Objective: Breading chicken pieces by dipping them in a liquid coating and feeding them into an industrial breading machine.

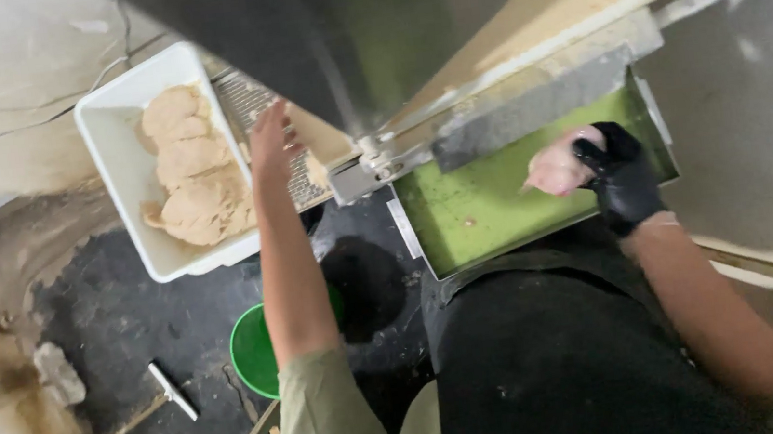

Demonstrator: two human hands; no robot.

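My left hand is bare and reaches out over the right rim of a white rectangular tub that holds several pale lumps of dough. Its fingers are spread and hold nothing. My right hand wears a black glove and grips a pinkish lump of dough above the green belt of a metal machine. A perforated metal grate lies just beyond my left hand.
A green bucket stands on the dark, dirty floor below my left forearm. A white scraper with a wooden handle lies on the floor at lower left. I wear a black apron. Cables run along the wall at upper left.
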